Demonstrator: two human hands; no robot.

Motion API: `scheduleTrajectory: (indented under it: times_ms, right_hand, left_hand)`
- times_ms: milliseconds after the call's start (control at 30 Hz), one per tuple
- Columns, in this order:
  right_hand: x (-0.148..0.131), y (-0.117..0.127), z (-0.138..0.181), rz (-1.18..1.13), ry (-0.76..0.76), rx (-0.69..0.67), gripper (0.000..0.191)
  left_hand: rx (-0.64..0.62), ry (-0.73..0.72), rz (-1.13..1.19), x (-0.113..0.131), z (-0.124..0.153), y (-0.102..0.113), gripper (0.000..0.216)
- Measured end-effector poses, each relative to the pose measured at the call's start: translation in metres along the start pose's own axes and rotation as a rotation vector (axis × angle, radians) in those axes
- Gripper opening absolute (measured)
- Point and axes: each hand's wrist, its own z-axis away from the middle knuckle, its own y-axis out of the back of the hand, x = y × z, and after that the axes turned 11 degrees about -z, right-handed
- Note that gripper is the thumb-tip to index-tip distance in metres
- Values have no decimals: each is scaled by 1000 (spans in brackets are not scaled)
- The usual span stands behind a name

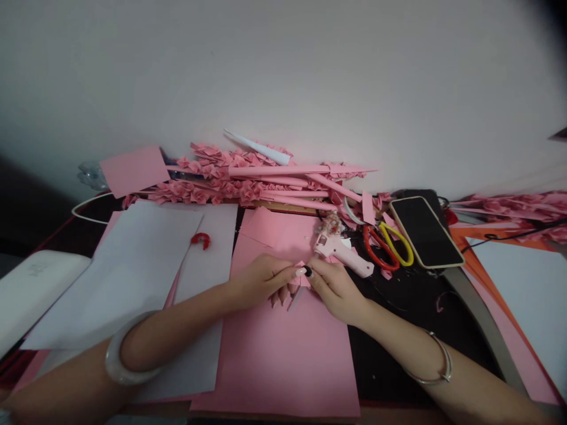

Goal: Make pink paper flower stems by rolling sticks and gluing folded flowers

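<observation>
My left hand and my right hand meet above a large pink paper sheet. Between their thumbs and fingers they pinch a small piece of pink paper, mostly covered by the fingertips. A thin grey strip shows just below the fingers; whether it is held or lying on the sheet I cannot tell. Close beyond my right hand lies a light pink glue gun, with a crusty lump at its nozzle end.
Red-and-yellow scissors and a phone lie to the right. White sheets with a small red curved item are on the left. Pink paper flower stems line the wall. A white box-like object sits far left.
</observation>
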Motion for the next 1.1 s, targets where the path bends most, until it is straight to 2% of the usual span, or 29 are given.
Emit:
scheduleTrajectory:
  times_ms: [633,867,1100]
  right_hand:
    - [-1,0,-1,17,25,13,25]
    - [-3,-1,-2,-9,35,12,25]
    - [-1,-1,-1,31,3,2,27]
  left_hand:
    - [16,24,-51,1,1,0,43]
    - [-47,-13,41,1,-1,0,36]
    - [-103,12,86,1,1,3,44]
